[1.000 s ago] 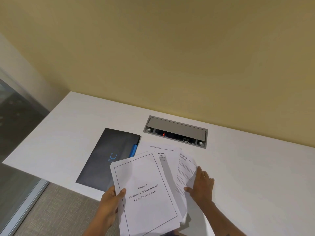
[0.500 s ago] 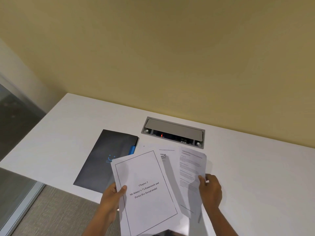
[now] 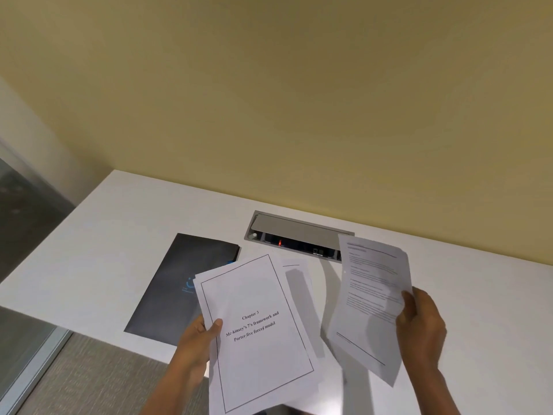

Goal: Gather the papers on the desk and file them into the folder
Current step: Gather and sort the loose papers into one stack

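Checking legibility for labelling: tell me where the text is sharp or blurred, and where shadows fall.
Head view: the title page in the left hand reads clearly; the text sheet in the right hand is too blurred to read; a grey shadow crosses the sheet beneath.

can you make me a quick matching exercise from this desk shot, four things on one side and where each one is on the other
Things:
1. Chapter 3 page
2. text page
3. dark folder
4. outlet box

Places:
A. lying closed on the desk
B. held by the left hand
C. set into the desk by the wall
D. lifted in the right hand

Pairs: 1-B, 2-D, 3-A, 4-C
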